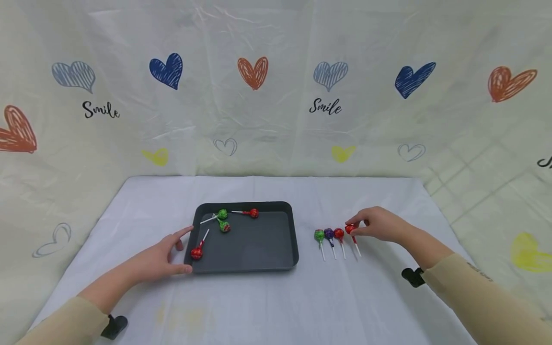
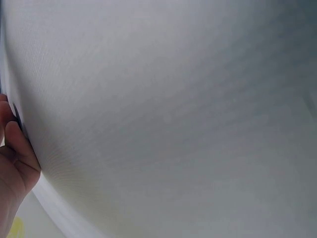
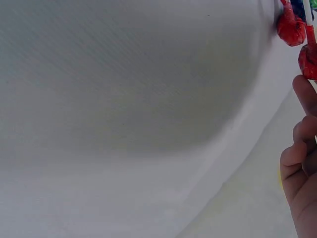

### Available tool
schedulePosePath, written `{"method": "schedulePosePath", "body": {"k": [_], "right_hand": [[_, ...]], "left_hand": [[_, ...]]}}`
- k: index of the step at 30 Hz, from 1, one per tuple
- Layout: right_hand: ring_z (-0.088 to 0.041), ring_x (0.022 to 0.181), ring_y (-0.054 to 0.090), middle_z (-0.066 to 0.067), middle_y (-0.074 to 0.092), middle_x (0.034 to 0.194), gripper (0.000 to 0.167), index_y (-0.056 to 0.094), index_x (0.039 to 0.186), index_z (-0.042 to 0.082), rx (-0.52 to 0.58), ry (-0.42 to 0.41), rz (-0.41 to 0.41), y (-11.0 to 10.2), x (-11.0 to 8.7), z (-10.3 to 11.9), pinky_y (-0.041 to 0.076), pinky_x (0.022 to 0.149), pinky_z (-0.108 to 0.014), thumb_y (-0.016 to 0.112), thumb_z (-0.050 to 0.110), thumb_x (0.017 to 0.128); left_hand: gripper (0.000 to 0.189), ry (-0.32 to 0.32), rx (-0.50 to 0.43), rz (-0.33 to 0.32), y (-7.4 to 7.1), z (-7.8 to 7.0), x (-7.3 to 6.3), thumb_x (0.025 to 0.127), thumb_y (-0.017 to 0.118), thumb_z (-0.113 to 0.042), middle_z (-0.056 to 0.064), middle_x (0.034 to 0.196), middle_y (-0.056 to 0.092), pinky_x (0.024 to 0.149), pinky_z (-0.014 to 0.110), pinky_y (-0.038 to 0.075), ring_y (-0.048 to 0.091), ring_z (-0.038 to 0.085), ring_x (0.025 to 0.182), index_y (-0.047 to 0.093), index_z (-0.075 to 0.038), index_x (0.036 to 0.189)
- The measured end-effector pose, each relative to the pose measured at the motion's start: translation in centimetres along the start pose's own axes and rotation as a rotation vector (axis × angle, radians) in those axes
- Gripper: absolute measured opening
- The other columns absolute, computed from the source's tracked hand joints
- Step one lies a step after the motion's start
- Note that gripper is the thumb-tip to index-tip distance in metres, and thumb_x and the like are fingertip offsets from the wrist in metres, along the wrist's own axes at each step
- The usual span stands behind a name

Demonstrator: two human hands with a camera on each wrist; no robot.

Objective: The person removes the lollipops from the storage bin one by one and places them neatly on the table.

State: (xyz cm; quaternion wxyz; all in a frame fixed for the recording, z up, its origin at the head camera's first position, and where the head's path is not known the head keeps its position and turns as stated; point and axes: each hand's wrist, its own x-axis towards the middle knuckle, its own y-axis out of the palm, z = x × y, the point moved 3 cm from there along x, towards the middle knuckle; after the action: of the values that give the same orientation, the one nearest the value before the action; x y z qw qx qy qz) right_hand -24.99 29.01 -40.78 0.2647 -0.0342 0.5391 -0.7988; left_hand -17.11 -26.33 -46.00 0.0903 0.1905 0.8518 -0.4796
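Note:
My right hand [image 1: 379,224] pinches the head of a red lollipop [image 1: 350,229] between thumb and index finger, its white stick pointing toward me. Just left of it lie a second red lollipop [image 1: 339,234], a purple one [image 1: 329,234] and a green one [image 1: 319,235], side by side in a row. My left hand [image 1: 161,258] rests at the left side of a dark grey tray [image 1: 250,269], index finger and thumb spread along its edge. In the right wrist view, fingertips [image 3: 303,89] are right at the wrapped red candy [image 3: 308,62].
Inside the tray are two green lollipops [image 1: 222,214] at the upper left, a red lollipop [image 1: 253,213] near the far rim and another red lollipop [image 1: 197,253] by the left wall. A white cloth [image 1: 267,306] covers the table. Behind it hangs a heart-printed curtain [image 1: 276,120].

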Motion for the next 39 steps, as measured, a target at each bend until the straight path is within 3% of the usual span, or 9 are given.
{"method": "schedulePosePath", "body": {"k": [13,24,29,39], "right_hand": [[-0.023,0.1,0.06,-0.004,0.07,0.111,0.026,0.076,0.111,0.015,-0.021,0.062,0.044,1.8,1.3,-1.3,0.051,0.087,-0.045,0.076,0.027,0.088],[-0.019,0.089,0.053,0.003,0.067,0.107,0.029,0.075,0.115,0.019,0.015,0.089,0.043,2.2,1.6,-1.8,0.047,0.072,-0.033,0.076,0.03,0.088],[-0.018,0.084,0.051,0.006,0.065,0.096,0.034,0.072,0.122,0.019,0.025,0.085,0.049,2.0,1.3,-1.6,0.047,0.066,-0.032,0.076,0.027,0.089],[-0.018,0.085,0.052,0.005,0.065,0.095,0.034,0.071,0.123,0.017,0.004,0.055,0.044,1.2,1.0,-1.3,0.048,0.066,-0.032,0.074,0.027,0.09]], "left_hand": [[0.113,-0.012,-0.004,-0.001,0.0,0.0,0.1,0.069,0.083,-0.059,0.005,0.117,0.046,0.063,0.035,0.041,0.048,0.019,0.081,0.019,-0.03,0.158],[0.113,-0.014,-0.007,0.0,0.0,0.1,0.1,0.069,0.083,-0.059,0.005,0.117,0.045,0.063,0.035,0.041,0.048,0.019,0.081,0.019,-0.029,0.158],[0.114,-0.018,-0.011,0.0,0.1,0.2,0.2,0.069,0.083,-0.059,0.005,0.117,0.045,0.063,0.035,0.042,0.048,0.019,0.081,0.019,-0.029,0.158],[0.114,-0.006,-0.01,-0.004,0.0,0.3,0.2,0.069,0.083,-0.059,0.005,0.116,0.046,0.063,0.035,0.041,0.048,0.019,0.081,0.02,-0.028,0.158]]}}
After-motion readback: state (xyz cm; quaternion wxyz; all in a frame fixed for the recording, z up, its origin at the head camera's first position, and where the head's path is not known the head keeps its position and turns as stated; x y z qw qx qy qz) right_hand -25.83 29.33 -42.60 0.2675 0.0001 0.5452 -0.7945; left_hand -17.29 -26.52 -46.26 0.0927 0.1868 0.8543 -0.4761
